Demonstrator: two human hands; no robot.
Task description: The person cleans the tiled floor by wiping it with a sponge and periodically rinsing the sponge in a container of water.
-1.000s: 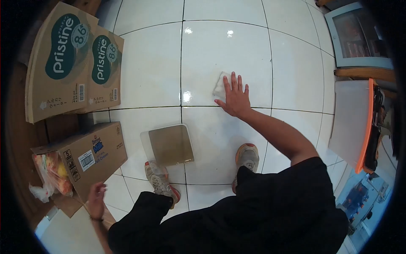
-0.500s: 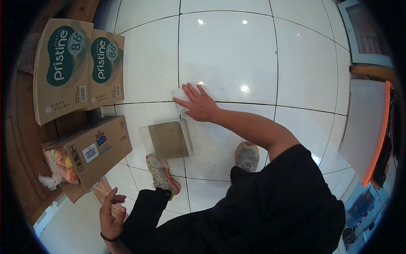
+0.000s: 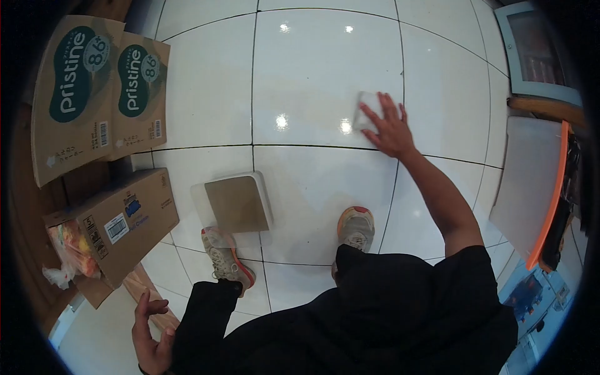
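Note:
My right hand (image 3: 390, 130) presses a white cloth (image 3: 369, 111) against the glossy white floor tiles (image 3: 319, 75), its fingers spread over the cloth's right part. Low on the left, my left hand (image 3: 152, 334) hangs in the air beside my black-clothed leg, with its fingers apart and holding nothing. A clear container (image 3: 265, 187) with murky brownish water (image 3: 237, 203) stands on the floor in front of my left shoe (image 3: 226, 265).
Flattened cardboard boxes (image 3: 78, 94) lean at the left. Below them is a carton (image 3: 134, 219) beside a plastic bag (image 3: 72, 250). At the right are a translucent bin (image 3: 528, 181) with an orange rim and a blue-framed cabinet (image 3: 540, 53). My right shoe (image 3: 356, 228) is on the floor.
My right hand and the cloth swept left toward the container's far side, then back right and away from it. My left hand came into fuller view, then shifted slightly lower.

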